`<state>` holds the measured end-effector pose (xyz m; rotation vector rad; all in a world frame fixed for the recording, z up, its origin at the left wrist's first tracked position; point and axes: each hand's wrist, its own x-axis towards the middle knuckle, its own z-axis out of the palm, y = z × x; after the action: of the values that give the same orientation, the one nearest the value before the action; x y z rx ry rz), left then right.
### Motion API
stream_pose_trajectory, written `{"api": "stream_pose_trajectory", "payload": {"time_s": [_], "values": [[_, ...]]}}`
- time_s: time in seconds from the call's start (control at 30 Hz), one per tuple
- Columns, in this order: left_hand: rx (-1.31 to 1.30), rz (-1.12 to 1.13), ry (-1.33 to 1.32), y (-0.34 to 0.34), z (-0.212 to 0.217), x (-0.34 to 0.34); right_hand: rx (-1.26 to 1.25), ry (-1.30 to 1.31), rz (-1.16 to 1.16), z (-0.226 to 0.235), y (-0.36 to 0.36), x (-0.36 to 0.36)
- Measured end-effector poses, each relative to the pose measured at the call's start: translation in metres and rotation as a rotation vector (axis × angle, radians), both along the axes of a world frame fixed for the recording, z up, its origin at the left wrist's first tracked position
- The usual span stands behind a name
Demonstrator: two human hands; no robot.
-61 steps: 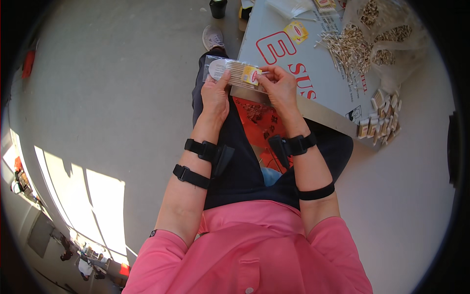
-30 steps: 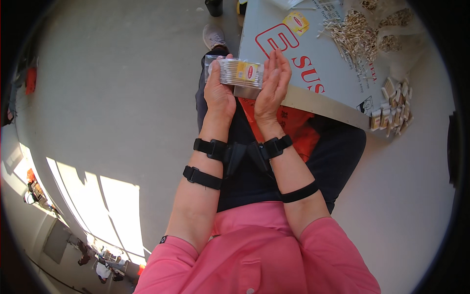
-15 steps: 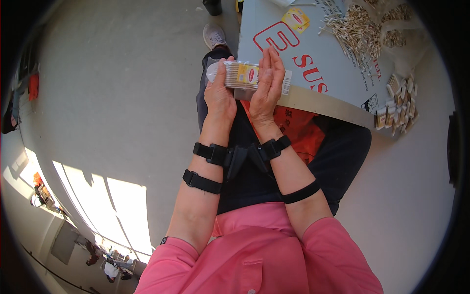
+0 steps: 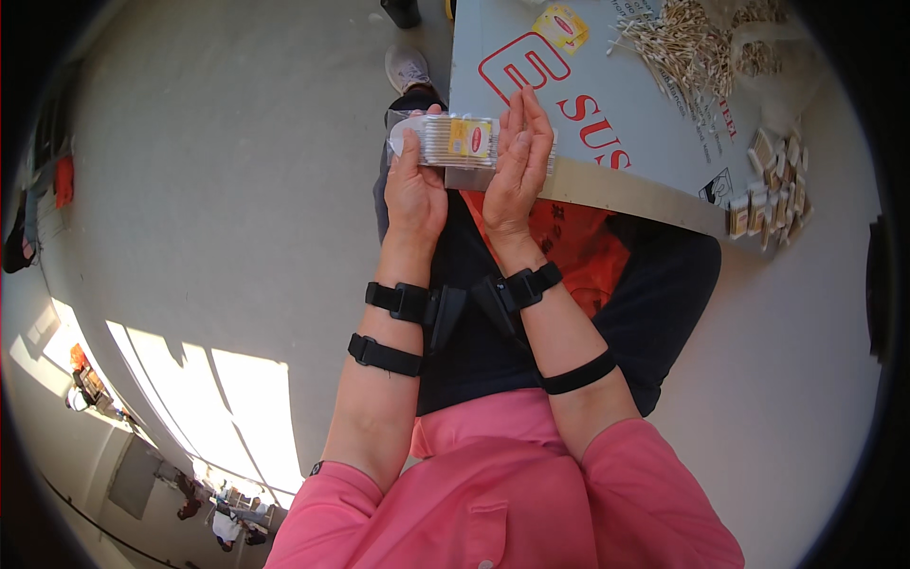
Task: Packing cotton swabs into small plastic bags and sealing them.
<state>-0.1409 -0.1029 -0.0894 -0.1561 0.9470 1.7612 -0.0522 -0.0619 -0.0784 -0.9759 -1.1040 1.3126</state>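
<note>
A clear plastic packet of cotton swabs (image 4: 436, 142) lies level between my hands, just off the table's near left corner. It has a yellow label and a rounded white piece at its left end. My left hand (image 4: 415, 194) is closed on that left end, thumb on top and fingers underneath. At the other end, my right hand (image 4: 515, 175) grips the packet between thumb and fingers, its longer fingers pointing away from me. The packet's right end is partly hidden behind this hand.
The grey printed table (image 4: 607, 104) holds yellow label cards (image 4: 561, 28), a heap of loose cotton swabs (image 4: 678, 47) and a clear bag (image 4: 773, 66) of more swabs. Several small swab bundles (image 4: 777, 194) sit at its right corner. An orange-red bag (image 4: 573, 247) hangs below the near edge.
My left hand has slid slightly left, and the packet shows further out from my right hand. My right hand stays almost in the same place.
</note>
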Motion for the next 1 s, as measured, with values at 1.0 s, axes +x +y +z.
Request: {"api": "stream_pose_trajectory", "payload": {"time_s": [1.0], "values": [[-0.072, -0.071, 0.077, 0.002, 0.002, 0.004, 0.002, -0.109, -0.028, 0.000, -0.032, 0.003]]}}
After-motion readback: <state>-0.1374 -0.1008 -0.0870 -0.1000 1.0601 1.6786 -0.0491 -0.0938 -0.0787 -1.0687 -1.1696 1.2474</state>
